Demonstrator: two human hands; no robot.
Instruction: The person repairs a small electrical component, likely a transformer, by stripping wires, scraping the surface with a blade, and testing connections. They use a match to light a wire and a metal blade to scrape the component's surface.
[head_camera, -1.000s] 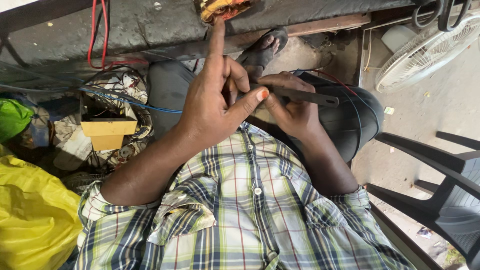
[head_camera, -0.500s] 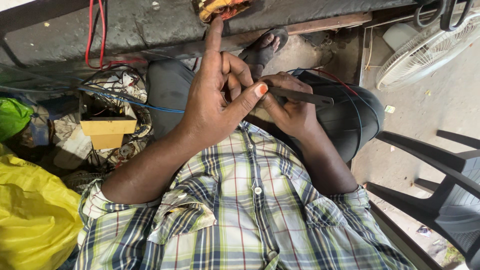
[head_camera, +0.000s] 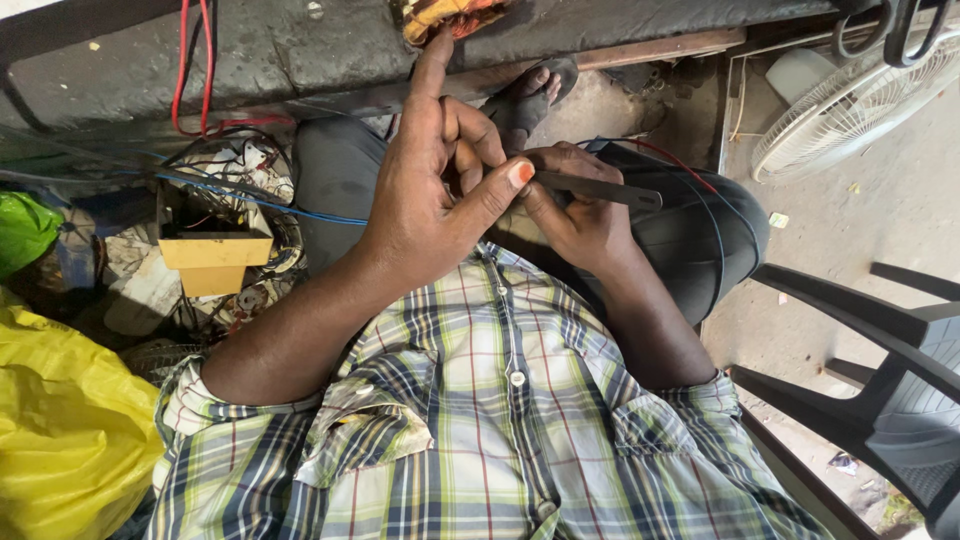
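Both hands are working a thin dark metal tool (head_camera: 600, 188) above the lap.

The right hand (head_camera: 580, 215) is gripping the tool; the left hand (head_camera: 430, 195) is pinching near its tip, index finger raised, over the plaid shirt (head_camera: 500, 420).

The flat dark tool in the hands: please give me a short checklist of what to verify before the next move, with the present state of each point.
1. Right hand grips the flat dark tool: ok.
2. Left hand thumb tip touches the tool's near end: ok.
3. Any small part held between the fingers: cannot tell, hidden.
4. Tool tip apart from the red and blue wires on the knee: cannot tell.
5. Left index finger points up, touching the orange object: ok.
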